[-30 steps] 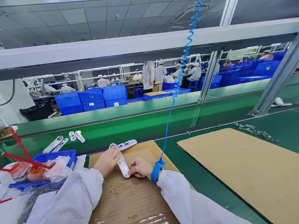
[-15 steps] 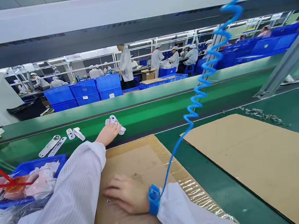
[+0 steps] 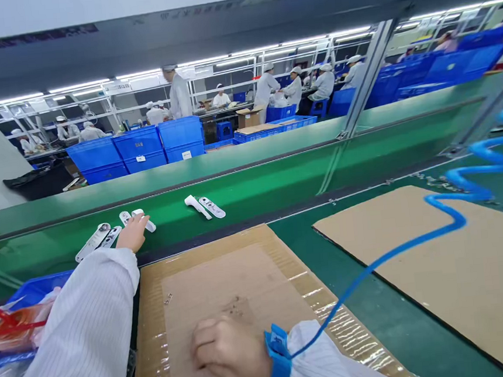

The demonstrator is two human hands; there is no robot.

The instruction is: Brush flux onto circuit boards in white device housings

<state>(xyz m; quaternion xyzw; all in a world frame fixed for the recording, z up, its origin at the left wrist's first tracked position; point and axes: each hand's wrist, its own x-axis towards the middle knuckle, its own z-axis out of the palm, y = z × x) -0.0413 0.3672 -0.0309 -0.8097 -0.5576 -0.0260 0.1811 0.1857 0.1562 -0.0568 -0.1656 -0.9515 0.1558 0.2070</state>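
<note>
Casings (image 3: 91, 242) lie left of the left hand (image 3: 132, 233), its fingers on a white part (image 3: 150, 225), grip unclear. Just released, a white handle (image 3: 199, 208) rests farther right. Right hand (image 3: 230, 349) curls loosely on cardboard (image 3: 254, 270), contents hidden.

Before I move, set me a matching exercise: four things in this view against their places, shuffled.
Things:
1. Left hand
2. Right hand
3. Blue wristband
4. Blue tray

Places:
A. Over the cardboard, fingers curled
B. Beside the left sleeve, under the red sticks
C. At the white parts on the green surface
D. Around a wrist, joined to the blue cord

Right pairs: 1-C, 2-A, 3-D, 4-B
</note>
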